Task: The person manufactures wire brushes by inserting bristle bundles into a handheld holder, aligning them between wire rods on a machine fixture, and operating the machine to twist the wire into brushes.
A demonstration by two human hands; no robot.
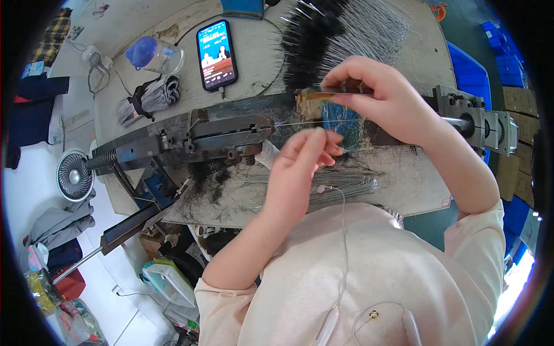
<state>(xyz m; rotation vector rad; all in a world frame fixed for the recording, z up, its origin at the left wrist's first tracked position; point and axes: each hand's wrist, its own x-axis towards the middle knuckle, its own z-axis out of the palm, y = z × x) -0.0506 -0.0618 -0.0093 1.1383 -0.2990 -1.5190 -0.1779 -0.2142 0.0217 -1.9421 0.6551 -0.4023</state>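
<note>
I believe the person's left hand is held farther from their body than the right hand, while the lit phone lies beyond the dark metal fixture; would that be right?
Not quite: the head view shows the right hand held farther from the body, with the left hand nearer to it. The lit phone does lie beyond the dark metal fixture.

phone [217,55] on tbl [251,57] | jar [164,59] L of phone | wires [372,34] R
</note>
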